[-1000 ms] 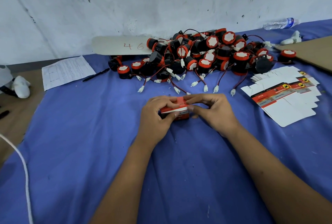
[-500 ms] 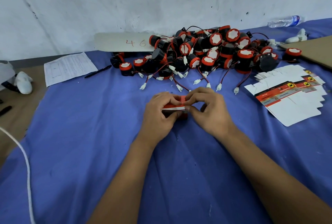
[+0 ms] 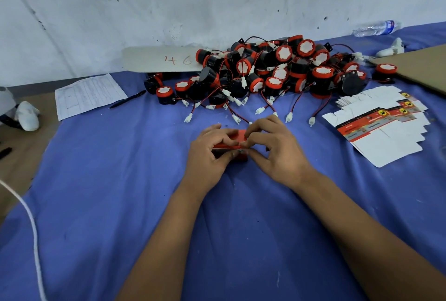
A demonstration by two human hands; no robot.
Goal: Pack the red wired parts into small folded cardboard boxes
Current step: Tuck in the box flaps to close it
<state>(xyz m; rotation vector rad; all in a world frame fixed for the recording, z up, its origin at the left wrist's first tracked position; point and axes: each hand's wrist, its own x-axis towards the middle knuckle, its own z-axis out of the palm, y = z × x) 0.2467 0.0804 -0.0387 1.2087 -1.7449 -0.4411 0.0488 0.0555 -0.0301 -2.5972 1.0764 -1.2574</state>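
Observation:
A small red cardboard box [image 3: 235, 142] rests on the blue cloth at the middle of the table, held between both hands. My left hand [image 3: 208, 151] grips its left side, thumb underneath at the front. My right hand [image 3: 277, 148] pinches its right end and top flap with curled fingers. Whatever is inside the box is hidden. Behind the hands lies a big pile of red and black wired parts [image 3: 272, 71], their white plugs trailing toward me. A fanned stack of flat unfolded boxes [image 3: 381, 127] lies to the right.
A paper form [image 3: 89, 95] and a black pen [image 3: 128, 99] lie at the back left. A cardboard strip marked 46 [image 3: 159, 59] leans on the wall. A plastic bottle [image 3: 376, 28] and a brown cardboard sheet [image 3: 420, 64] sit at the back right. A white cord [image 3: 31, 228] runs along the left edge.
Both hands stayed on the box. The fingers shifted along its top, the flap went down, and less of the box's white front shows now.

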